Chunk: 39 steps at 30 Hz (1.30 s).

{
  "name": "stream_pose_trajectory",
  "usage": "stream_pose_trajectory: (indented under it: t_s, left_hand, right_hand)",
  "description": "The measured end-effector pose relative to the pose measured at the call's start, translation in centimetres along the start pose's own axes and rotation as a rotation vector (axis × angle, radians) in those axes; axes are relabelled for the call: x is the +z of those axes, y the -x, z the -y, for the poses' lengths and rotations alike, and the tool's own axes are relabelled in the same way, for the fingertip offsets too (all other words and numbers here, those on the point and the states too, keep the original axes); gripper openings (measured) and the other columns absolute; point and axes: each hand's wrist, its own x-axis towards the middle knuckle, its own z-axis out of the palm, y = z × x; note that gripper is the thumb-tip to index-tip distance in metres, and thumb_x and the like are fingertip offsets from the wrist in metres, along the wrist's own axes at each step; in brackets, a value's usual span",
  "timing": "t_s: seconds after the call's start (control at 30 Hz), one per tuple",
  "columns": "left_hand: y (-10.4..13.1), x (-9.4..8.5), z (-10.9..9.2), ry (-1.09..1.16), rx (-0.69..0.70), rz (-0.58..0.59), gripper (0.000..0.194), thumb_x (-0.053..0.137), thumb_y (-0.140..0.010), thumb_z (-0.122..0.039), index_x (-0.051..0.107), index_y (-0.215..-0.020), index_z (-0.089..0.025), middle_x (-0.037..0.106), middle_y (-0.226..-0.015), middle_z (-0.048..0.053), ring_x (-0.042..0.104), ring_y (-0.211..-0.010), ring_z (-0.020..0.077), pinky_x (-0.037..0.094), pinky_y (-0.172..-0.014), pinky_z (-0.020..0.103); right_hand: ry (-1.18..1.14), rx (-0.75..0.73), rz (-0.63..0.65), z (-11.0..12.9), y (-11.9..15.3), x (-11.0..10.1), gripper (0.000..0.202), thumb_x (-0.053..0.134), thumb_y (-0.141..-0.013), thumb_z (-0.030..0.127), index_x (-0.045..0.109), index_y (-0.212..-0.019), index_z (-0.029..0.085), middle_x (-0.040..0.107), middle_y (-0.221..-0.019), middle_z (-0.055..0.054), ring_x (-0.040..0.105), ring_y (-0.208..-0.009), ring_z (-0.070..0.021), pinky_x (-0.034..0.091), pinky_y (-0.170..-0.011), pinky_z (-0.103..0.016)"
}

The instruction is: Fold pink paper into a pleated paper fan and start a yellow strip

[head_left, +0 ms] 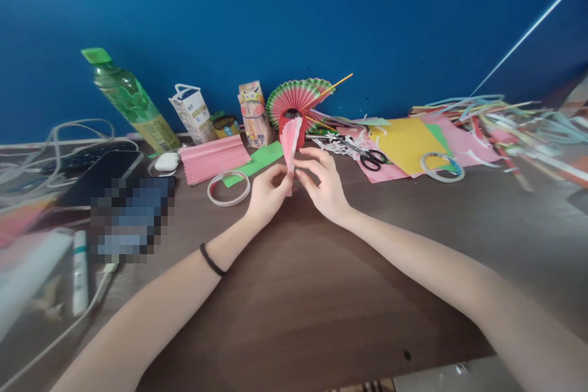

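Observation:
Upright over the middle of the table stands a pleated pink paper (pixel 291 138), pinched narrow at its lower part and spread at the top. My left hand (pixel 271 191) is closed on that lower part, thumb and finger pressed together. From the other side my right hand (pixel 325 182) meets the same folds with its thumb and fingertips, its fingers bent around the paper. Behind the hands, a finished-looking pink and green paper fan (pixel 298 97) stands by a red holder. Another pleated pink paper (pixel 215 158) lies flat to the left, near a roll of tape (pixel 228 188).
Scissors (pixel 371 159) lie on paper scraps right of the hands, beside yellow paper (pixel 404 142) and a second tape roll (pixel 442 167). A green bottle (pixel 133 101), cartons (pixel 254 115) and a green strip (pixel 257 162) line the back. A phone (pixel 138 214) with a cable lies left.

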Motion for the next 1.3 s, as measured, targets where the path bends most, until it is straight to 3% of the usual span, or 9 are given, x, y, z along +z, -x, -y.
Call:
stream_pose_trajectory:
  t_s: [0.17, 0.47, 1.3]
  left_hand:
    - [0.35, 0.09, -0.03, -0.205, 0.099, -0.018, 0.017, 0.050, -0.081, -0.030, 0.058, -0.075, -0.016, 0.056, -0.057, -0.002, 0.051, -0.051, 0.0103, 0.041, -0.054, 0.024]
    - [0.50, 0.14, 0.02, -0.402, 0.194, -0.032, 0.016, 0.045, -0.080, -0.023, 0.056, -0.070, -0.017, 0.053, -0.060, -0.001, 0.046, -0.055, 0.0110, 0.037, -0.057, 0.024]
    - [0.45, 0.24, 0.19, -0.459, 0.223, -0.033, 0.013, 0.046, -0.078, -0.020, 0.054, -0.068, -0.018, 0.052, -0.062, -0.001, 0.044, -0.057, 0.0119, 0.036, -0.060, 0.025]
  right_hand:
    - [-0.066, -0.021, 0.005, 0.10, -0.24, -0.24, 0.013, 0.052, -0.086, 0.022, 0.066, -0.088, 0.023, 0.063, -0.110, -0.005, 0.056, -0.105, -0.0199, 0.044, -0.091, -0.040]
    - [-0.128, -0.039, 0.093, -0.05, -0.56, -0.55, 0.014, 0.055, -0.084, 0.019, 0.069, -0.086, 0.022, 0.069, -0.100, -0.004, 0.061, -0.098, -0.0193, 0.047, -0.089, -0.039]
    - [-0.197, 0.002, 0.146, -0.24, -0.54, -0.69, 0.017, 0.055, -0.083, 0.017, 0.071, -0.088, 0.022, 0.071, -0.096, -0.004, 0.064, -0.094, -0.0178, 0.050, -0.087, -0.037]
